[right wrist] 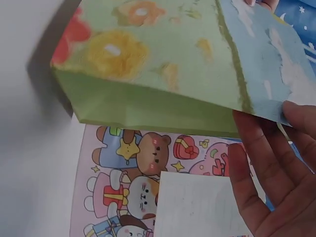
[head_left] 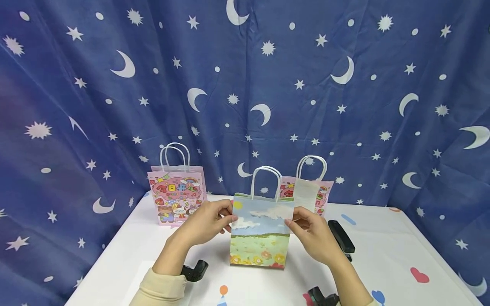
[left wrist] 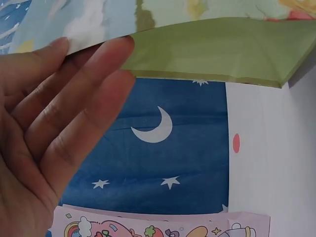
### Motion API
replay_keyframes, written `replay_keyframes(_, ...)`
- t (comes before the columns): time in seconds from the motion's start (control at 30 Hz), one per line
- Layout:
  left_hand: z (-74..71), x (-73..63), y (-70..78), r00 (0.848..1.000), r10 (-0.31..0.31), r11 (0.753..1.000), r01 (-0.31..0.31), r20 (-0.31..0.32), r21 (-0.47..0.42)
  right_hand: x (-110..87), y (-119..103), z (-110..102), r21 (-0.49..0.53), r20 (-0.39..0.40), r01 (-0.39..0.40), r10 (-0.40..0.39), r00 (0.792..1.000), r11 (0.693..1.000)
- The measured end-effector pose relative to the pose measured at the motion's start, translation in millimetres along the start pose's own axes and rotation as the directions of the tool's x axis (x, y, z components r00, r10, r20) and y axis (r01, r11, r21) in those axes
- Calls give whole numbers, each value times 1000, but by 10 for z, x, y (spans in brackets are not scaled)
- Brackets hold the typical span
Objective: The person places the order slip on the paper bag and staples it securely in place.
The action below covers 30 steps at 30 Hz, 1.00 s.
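A paper gift bag with a painted sky, meadow and flowers is upright at the middle of the table, its white twisted handles pointing up. My left hand pinches the bag's left side edge, thumb on the front. On the opposite edge, my right hand pinches the bag at about the same height. The left wrist view shows the bag's plain green side panel, with the fingers of the left hand behind the front sheet. A matching green side panel faces the right wrist camera.
At the back left stands a pink cartoon gift bag. Another pink bag, with a white sheet on its front, is partly hidden behind the painted one. A black stapler lies right of my right hand. A blue star-and-moon curtain hangs behind.
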State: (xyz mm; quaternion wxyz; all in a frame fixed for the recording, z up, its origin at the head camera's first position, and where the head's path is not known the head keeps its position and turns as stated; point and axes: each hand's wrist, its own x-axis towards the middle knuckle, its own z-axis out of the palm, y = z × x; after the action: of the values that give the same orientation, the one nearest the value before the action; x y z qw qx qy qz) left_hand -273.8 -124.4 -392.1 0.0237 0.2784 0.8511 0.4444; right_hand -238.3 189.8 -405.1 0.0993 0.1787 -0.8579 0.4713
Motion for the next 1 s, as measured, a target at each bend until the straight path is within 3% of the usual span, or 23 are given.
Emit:
replay_keyframes(0.13,4,-14,14,1000,1,1000,-1,19,25,6,-24,-45,-38,11,26,-25,1000,999)
replay_keyframes(0.33,19,-16,33,998,23,996,-28,56,90,-14,-24,-177,-111,113,3,10,994,994)
replay_keyframes(0.57,8,-5,49,995,42,995,-49,86,83,-23,14,-291,-144,171,25,0,985,989)
replay_keyframes(0.67,-10,-8,57,999,31,995,-35,43,97,-19,13,-312,-117,143,11,6,990,993)
replay_keyframes(0.8,-10,5,64,996,12,995,-2,-90,103,-9,10,-319,-54,50,-27,29,998,998)
replay_keyframes(0.9,16,30,62,986,18,998,-9,-167,56,4,17,-289,-20,11,-32,32,999,999)
replay_keyframes(1.0,52,56,54,984,42,998,-50,-173,-39,15,18,-231,25,19,-21,20,1000,999)
